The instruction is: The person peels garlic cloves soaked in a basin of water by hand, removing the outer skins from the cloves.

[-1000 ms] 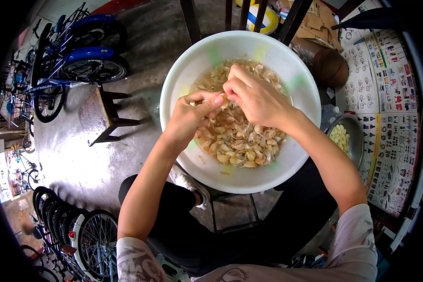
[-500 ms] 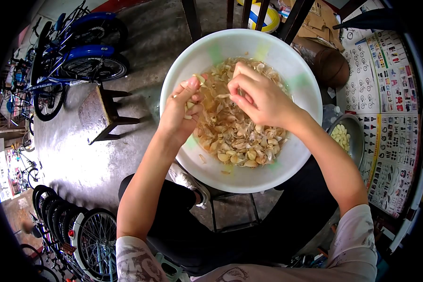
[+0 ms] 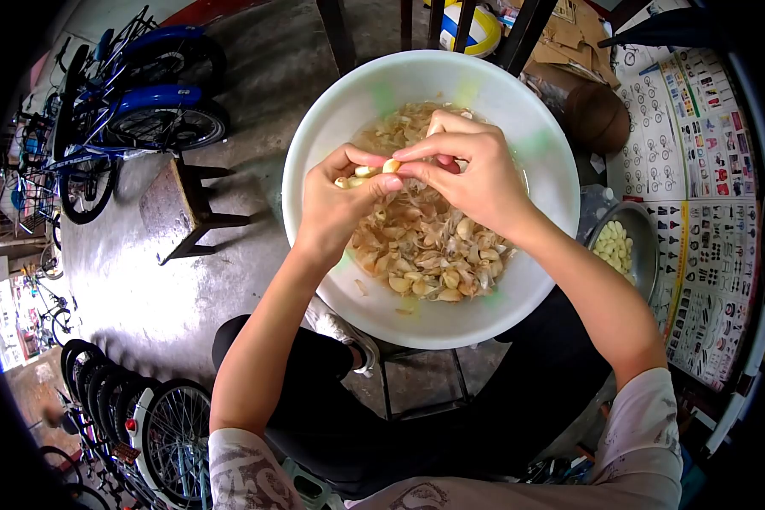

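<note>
My left hand [image 3: 336, 194] is closed around several pale garlic cloves [image 3: 363, 172] over the left part of a big white basin [image 3: 314, 110]. One garlic clove [image 3: 391, 166] sits at the fingertips where both hands meet. My right hand [image 3: 472, 166] is closed, its thumb and forefinger pinching at that same clove. Below them, unpeeled cloves and loose skins [image 3: 438, 246] lie in water in the basin. A metal bowl [image 3: 646, 246] with peeled cloves [image 3: 614, 246] stands to the right.
Dark chair slats [image 3: 531, 34] rise behind the basin. A wooden stool [image 3: 174, 208] stands on the floor at left, near bicycles [image 3: 166, 115]. More tyres and a wheel [image 3: 174, 438] are lower left. Printed sheets [image 3: 710, 289] cover a surface at right, and a ball [image 3: 476, 30] lies behind.
My right hand has moved left from above the basin's middle to meet my left hand. Both hands now touch one clove at their fingertips; before, they were apart.
</note>
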`<state>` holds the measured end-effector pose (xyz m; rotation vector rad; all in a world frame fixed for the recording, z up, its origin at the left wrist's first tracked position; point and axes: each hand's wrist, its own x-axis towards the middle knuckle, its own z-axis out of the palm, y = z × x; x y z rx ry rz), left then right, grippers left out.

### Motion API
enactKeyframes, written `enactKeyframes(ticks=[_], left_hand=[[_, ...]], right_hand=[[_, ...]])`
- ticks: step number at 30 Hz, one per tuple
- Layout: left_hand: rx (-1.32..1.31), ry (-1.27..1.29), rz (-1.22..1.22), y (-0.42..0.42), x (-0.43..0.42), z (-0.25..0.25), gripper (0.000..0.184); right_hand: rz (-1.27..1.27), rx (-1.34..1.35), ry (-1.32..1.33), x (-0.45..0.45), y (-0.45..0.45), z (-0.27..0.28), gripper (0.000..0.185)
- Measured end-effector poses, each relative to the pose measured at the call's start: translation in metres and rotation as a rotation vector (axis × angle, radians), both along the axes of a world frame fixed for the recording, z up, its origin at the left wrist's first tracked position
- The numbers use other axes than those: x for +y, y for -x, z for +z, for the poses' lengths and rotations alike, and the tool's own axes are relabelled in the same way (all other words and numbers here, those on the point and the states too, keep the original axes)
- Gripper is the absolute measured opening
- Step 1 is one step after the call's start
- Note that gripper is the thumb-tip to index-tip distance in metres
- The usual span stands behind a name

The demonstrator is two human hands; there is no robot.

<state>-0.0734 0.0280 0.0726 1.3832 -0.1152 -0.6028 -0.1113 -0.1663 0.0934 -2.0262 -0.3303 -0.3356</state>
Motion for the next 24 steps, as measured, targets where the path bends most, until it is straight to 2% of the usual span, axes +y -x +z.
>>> enactKeyframes(ticks=[2, 9, 17, 20, 24], left_hand=[[-0.005, -0.004, -0.002, 0.0, 0.0, 0.0, 0.027], [0.006, -0.026, 0.003, 0.002, 0.0, -0.003, 0.025], [-0.024, 0.014, 0.027, 0.004, 0.0, -0.004, 0.026], [-0.095, -0.019, 0.01, 0.004, -0.003, -0.001, 0.024], [-0.204, -0.124, -0.065, 0.001, -0.004, 0.008, 0.033]], right_hand=[[-0.017, 0.015, -0.023, 0.0, 0.001, 0.001, 0.011], [-0.045, 0.082, -0.026, 0.005, 0.003, 0.005, 0.01], [0.1, 0.077, 0.025, 0.008, 0.004, -0.002, 0.008], [0.122, 0.107, 0.028, 0.007, 0.003, -0.002, 0.007], [0.111, 0.077, 0.081, 0.005, 0.003, -0.005, 0.008]])
